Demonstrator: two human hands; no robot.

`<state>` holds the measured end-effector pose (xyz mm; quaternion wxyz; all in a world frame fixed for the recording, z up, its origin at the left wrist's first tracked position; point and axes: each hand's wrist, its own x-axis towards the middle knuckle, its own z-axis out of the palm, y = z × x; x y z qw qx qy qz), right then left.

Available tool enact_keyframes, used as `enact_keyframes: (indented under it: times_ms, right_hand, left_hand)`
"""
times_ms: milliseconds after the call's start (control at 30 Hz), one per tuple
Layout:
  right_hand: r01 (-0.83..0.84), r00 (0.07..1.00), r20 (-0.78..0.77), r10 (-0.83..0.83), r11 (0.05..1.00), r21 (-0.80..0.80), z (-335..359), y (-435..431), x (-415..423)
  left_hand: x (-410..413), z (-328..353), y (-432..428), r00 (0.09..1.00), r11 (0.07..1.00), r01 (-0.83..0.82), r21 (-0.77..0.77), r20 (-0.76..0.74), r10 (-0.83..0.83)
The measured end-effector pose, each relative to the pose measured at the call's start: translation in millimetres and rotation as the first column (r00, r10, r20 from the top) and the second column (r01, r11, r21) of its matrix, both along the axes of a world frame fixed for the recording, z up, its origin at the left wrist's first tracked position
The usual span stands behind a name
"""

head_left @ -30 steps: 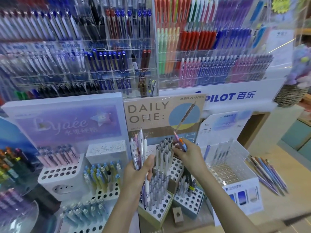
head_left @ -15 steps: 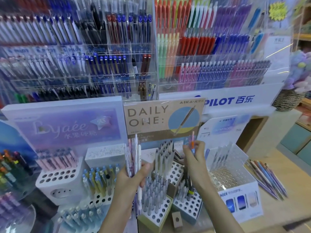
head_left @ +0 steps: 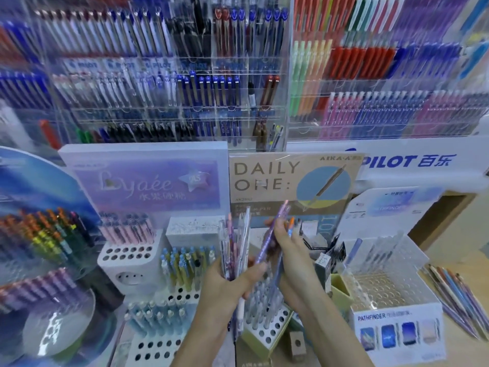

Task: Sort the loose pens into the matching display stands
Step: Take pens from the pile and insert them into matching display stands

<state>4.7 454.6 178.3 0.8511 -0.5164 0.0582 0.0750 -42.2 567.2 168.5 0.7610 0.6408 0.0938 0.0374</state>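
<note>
Both hands are in the lower middle of the picture, close together, in front of the DAILY ONE stand (head_left: 264,178). The left hand (head_left: 225,287) has its fingers and thumb curled round a bunch of pens (head_left: 236,239). The bunch stands almost straight up, with clear, pink and purple pens in it. The right hand (head_left: 292,252) is just to the right of the bunch. It pinches a purple pen (head_left: 274,231) that leans, top end up to the right and bottom end down near the left thumb. An orange-tipped pen (head_left: 290,224) pokes up from the same hand too. Under the hands is a tray with round holes, and grey pens (head_left: 260,300) stand in it. To the left is the Lyaée stand (head_left: 148,181) with pink pens (head_left: 127,230) in a white holder. Below that, blue and yellow pens (head_left: 185,260) stand in rows. At the far left a round rack (head_left: 47,234) holds pens of many colours. At the lower right is the PATHFINDER box (head_left: 397,317), with a few pale pens at its back. More loose pens (head_left: 455,292) lie in a fan on the counter at the right edge. Across the top of the picture, a big clear wall rack (head_left: 158,75) is full of hanging pens, and it looks blurry.
</note>
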Motion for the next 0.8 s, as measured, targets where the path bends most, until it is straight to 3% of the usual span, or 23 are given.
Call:
enact_keyframes:
  times_ms: [133, 300, 433, 533, 700, 800]
  right_hand:
    - [-0.086, 0.992, 0.091, 0.091, 0.994, -0.064, 3.8, 22.6, -2.2]
    - [-0.206, 0.967, 0.151, 0.205, 0.978, -0.011, 9.4, 46.2, -1.8]
    - [-0.258, 0.945, 0.178, 0.275, 0.959, -0.115, 13.3, 80.3, -5.3]
    - [-0.241, 0.934, 0.223, 0.279, 0.953, -0.183, 9.0, 114.0, -13.1]
    - [-0.144, 0.951, 0.252, 0.179, 0.978, -0.151, -2.3, 171.9, -28.1]
    - [-0.068, 0.946, 0.286, 0.153, 0.956, -0.285, -10.5, 208.5, -40.4]
  left_hand:
    - [-7.8, -1.9, 21.0, 0.994, 0.994, -0.108, 0.021, 0.005, 0.108]
    - [-29.0, 0.4, 56.7, 0.993, 0.994, -0.104, -0.03, -0.05, 0.102]
    - [-43.8, -7.4, 97.0, 0.98, 0.982, -0.189, -0.023, -0.066, 0.188]
    - [-56.7, -11.6, 135.0, 0.963, 0.966, -0.259, -0.005, -0.079, 0.258]
    - [-76.2, -22.2, 210.1, 0.941, 0.946, -0.322, 0.03, -0.097, 0.323]
    - [-86.4, -33.1, 259.5, 0.907, 0.914, -0.394, 0.092, -0.124, 0.403]
